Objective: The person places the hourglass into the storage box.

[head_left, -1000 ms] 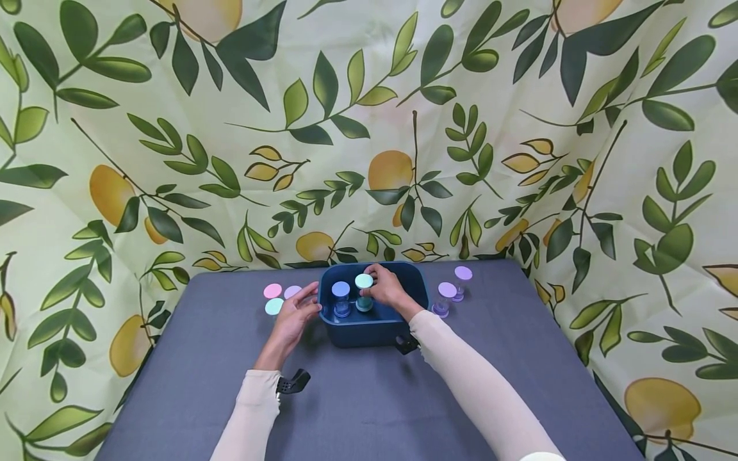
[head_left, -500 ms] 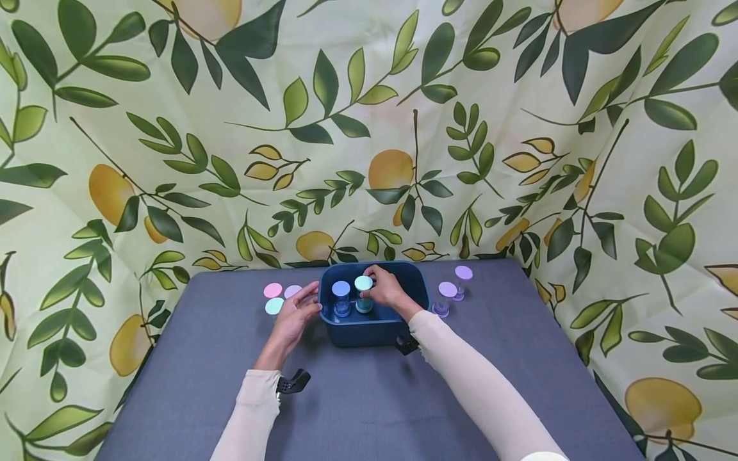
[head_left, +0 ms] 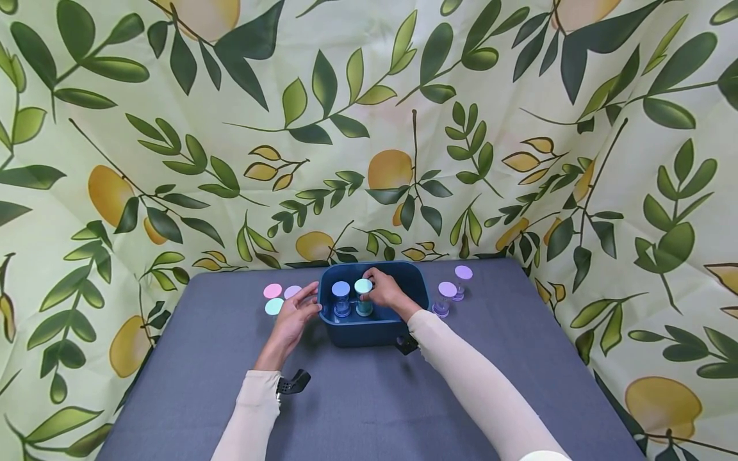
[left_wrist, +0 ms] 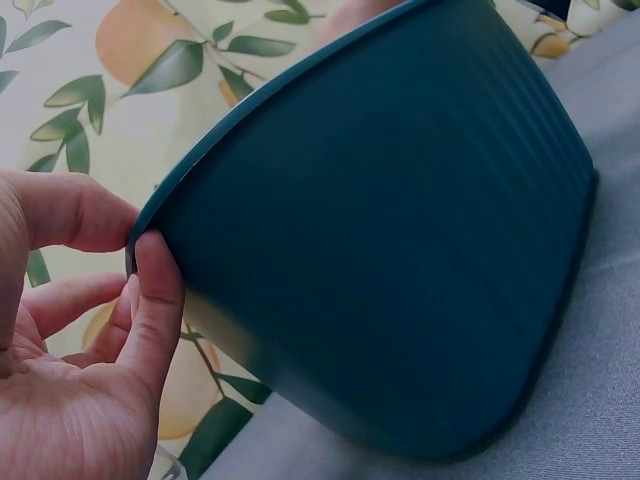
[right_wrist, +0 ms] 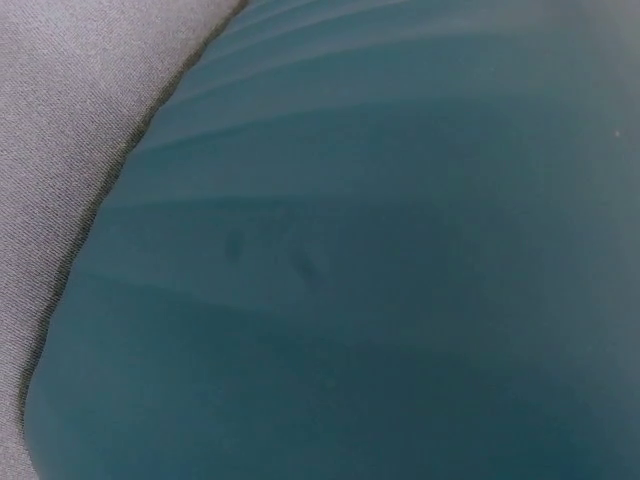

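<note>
A dark blue tub (head_left: 369, 331) stands mid-table; its ribbed wall (left_wrist: 400, 230) fills the left wrist view and its side (right_wrist: 380, 280) fills the right wrist view. Inside stand a blue-topped sand timer (head_left: 341, 298) and a teal-topped sand timer (head_left: 364, 296). My right hand (head_left: 385, 289) reaches into the tub and grips the teal-topped timer. My left hand (head_left: 295, 315) pinches the tub's left rim, thumb and fingers (left_wrist: 155, 300) on the edge.
Three more timers, topped pink (head_left: 273, 291), lilac (head_left: 291, 291) and mint (head_left: 273, 306), stand left of the tub. Two purple timers (head_left: 446, 298) (head_left: 462, 280) stand to its right. A leaf-and-lemon cloth (head_left: 369, 128) hangs behind the grey table (head_left: 357, 410).
The teal-topped timer in my right hand has sunk slightly lower inside the tub. My left hand stays on the rim.
</note>
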`<state>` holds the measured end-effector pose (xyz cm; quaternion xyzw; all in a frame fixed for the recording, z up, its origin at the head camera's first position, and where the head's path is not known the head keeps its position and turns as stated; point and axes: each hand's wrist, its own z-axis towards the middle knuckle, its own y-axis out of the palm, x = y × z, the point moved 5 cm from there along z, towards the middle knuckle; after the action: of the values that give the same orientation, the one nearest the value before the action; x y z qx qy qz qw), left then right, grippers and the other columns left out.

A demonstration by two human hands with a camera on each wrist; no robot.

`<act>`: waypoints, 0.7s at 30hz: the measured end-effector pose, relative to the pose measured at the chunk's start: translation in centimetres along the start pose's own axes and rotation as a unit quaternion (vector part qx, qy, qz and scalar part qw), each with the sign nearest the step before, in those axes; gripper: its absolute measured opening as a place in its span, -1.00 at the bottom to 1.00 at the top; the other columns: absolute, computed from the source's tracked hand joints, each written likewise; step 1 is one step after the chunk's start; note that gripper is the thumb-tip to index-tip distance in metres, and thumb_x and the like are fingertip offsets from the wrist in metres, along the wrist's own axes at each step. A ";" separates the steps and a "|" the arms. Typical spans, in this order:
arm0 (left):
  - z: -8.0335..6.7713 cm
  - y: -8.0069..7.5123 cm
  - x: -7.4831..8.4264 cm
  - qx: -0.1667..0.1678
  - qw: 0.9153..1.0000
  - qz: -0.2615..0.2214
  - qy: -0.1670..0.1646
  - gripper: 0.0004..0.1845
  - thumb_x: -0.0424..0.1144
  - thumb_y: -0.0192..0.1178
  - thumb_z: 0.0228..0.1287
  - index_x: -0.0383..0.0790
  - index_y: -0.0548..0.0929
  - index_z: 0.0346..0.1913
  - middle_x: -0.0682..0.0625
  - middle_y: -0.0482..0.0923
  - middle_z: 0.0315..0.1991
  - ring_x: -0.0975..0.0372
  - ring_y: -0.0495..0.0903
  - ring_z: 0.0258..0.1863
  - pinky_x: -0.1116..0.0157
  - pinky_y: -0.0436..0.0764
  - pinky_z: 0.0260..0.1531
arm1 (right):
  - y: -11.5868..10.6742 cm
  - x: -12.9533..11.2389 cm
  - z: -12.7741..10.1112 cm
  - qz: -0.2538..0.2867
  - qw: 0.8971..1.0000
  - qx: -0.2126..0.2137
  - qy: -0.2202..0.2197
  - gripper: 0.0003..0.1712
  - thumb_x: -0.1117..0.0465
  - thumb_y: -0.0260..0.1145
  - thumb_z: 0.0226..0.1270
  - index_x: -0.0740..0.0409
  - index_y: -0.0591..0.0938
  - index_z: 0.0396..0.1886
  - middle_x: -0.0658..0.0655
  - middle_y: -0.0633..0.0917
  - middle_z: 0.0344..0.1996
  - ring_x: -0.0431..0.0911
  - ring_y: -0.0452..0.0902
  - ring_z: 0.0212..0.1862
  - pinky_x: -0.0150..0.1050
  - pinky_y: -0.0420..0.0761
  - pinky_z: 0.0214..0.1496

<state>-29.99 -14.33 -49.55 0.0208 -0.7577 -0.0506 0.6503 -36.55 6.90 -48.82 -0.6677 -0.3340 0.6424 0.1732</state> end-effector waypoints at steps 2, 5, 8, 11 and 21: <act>0.0 0.0 0.0 -0.001 1.000 -0.008 0.005 -0.36 -0.51 0.14 0.22 -0.25 0.37 0.40 -0.17 0.34 0.31 0.24 0.47 0.10 0.51 0.57 -0.12 | 0.0 0.0 0.0 -0.004 1.000 0.000 -0.001 -0.50 0.30 0.49 0.12 0.14 0.48 0.03 0.23 0.66 0.09 0.06 0.56 0.11 -0.06 0.54 0.18; 0.1 0.0 -0.1 -0.002 1.000 -0.018 0.010 -0.36 -0.53 0.13 0.20 -0.29 0.36 0.40 -0.18 0.35 0.29 0.30 0.49 0.02 0.50 0.57 -0.14 | 0.0 0.0 -0.1 -0.005 1.000 -0.003 -0.002 -0.50 0.30 0.48 0.13 0.13 0.47 0.04 0.23 0.65 0.11 0.06 0.55 0.12 -0.05 0.53 0.19; 0.2 0.0 -0.1 -0.001 1.000 -0.013 0.011 -0.35 -0.52 0.13 0.21 -0.29 0.36 0.40 -0.18 0.34 0.29 0.30 0.49 0.02 0.50 0.57 -0.14 | 0.0 -0.1 -0.2 -0.003 1.000 -0.006 0.001 -0.50 0.30 0.48 0.14 0.13 0.46 0.04 0.23 0.65 0.11 0.06 0.54 0.12 -0.05 0.52 0.19; 0.1 0.0 -0.1 -0.004 1.000 -0.012 0.009 -0.35 -0.51 0.13 0.21 -0.28 0.35 0.41 -0.19 0.33 0.31 0.26 0.48 0.07 0.50 0.57 -0.13 | 0.0 -0.2 -0.3 -0.006 1.000 -0.007 0.004 -0.51 0.30 0.48 0.14 0.11 0.46 0.03 0.22 0.65 0.11 0.06 0.54 0.12 -0.05 0.52 0.19; -0.1 0.1 -0.1 -0.004 1.000 -0.012 0.004 -0.36 -0.51 0.12 0.24 -0.25 0.36 0.41 -0.17 0.33 0.31 0.15 0.43 0.16 0.51 0.57 -0.12 | 0.0 -0.2 -0.4 -0.007 1.000 -0.003 0.004 -0.51 0.31 0.49 0.12 0.12 0.46 0.00 0.22 0.66 0.09 0.06 0.54 0.11 -0.05 0.53 0.18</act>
<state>-29.90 -14.24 -49.66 0.0278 -0.7543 -0.0610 0.6531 -36.18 6.86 -48.65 -0.6682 -0.3397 0.6378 0.1773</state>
